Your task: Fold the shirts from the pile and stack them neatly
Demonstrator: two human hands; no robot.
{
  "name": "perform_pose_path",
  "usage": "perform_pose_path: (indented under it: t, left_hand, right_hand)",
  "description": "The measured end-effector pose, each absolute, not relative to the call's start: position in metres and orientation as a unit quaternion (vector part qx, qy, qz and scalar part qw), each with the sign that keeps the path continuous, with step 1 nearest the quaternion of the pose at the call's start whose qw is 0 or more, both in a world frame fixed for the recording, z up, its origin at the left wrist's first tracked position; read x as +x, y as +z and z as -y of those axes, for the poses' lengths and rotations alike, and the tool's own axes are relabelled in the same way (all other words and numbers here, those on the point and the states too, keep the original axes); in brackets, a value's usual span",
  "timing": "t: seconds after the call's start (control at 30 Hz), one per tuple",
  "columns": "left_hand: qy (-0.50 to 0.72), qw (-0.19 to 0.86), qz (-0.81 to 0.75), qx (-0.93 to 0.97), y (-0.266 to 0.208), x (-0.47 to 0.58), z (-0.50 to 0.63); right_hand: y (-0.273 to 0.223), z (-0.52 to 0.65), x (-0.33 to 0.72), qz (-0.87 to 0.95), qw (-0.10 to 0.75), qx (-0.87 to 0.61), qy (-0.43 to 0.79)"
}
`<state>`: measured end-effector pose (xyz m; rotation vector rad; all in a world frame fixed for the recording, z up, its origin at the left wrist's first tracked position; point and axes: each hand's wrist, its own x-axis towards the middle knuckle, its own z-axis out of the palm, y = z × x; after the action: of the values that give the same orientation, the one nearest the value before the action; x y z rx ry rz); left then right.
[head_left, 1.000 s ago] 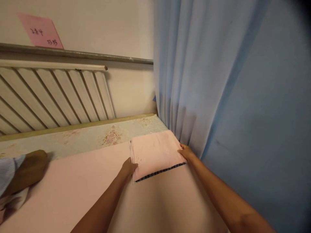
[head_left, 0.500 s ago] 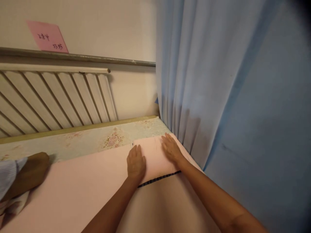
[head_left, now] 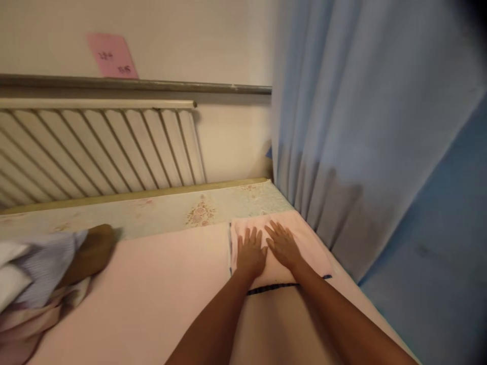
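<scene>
A folded pink cloth [head_left: 314,256] with a dark patterned edge lies flat near the far right corner of a pink-covered surface [head_left: 163,284]. My left hand [head_left: 251,257] rests palm down on the cloth's left part, its fingers spread. Close beside it, my right hand [head_left: 283,246] lies flat on the middle of the cloth, fingers also apart. Neither hand grips anything. Parts of the cloth are hidden beneath my hands and forearms.
A pile of crumpled clothes [head_left: 49,274] lies at the left. Behind the pink cover runs a floral-patterned strip [head_left: 224,205], with a radiator [head_left: 114,147] and pipe [head_left: 171,85] at the wall. A blue curtain [head_left: 327,126] hangs along the right side.
The view has shifted left, so more of the clothes pile shows. My right hand has moved inward over the cloth towards my left hand, uncovering the cloth's right part.
</scene>
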<state>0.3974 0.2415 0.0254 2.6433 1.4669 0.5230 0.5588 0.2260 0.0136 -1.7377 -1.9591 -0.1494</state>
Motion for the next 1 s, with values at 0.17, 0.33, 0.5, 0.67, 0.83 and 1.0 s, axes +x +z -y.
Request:
perform_pose_path:
  t: [0.17, 0.33, 0.5, 0.67, 0.83, 1.0]
  left_hand:
    - [0.146, 0.083, -0.470, 0.867, 0.028, 0.371, -0.211]
    - [0.134, 0.166, -0.476, 0.853, 0.025, 0.302, -0.148]
    - [0.122, 0.203, -0.487, 0.841, 0.013, 0.215, -0.075]
    - [0.205, 0.151, -0.530, 0.809, -0.011, 0.129, -0.020]
    - [0.290, 0.160, -0.610, 0.720, -0.010, 0.050, 0.009]
    - [0.422, 0.194, -0.673, 0.576, 0.030, -0.026, 0.014]
  right_hand:
    - [0.008, -0.224, 0.558, 0.728, 0.201, -0.651, -0.075]
    - [0.001, -0.215, 0.559, 0.720, 0.140, -0.678, -0.048]
    - [-0.004, -0.192, 0.558, 0.688, 0.120, -0.716, 0.005]
    - [-0.004, -0.141, 0.519, 0.711, 0.234, -0.660, -0.061]
    - [-0.025, -0.050, 0.420, 0.735, 0.368, -0.551, -0.144]
    - [-0.057, 0.018, 0.340, 0.801, 0.347, -0.445, -0.199]
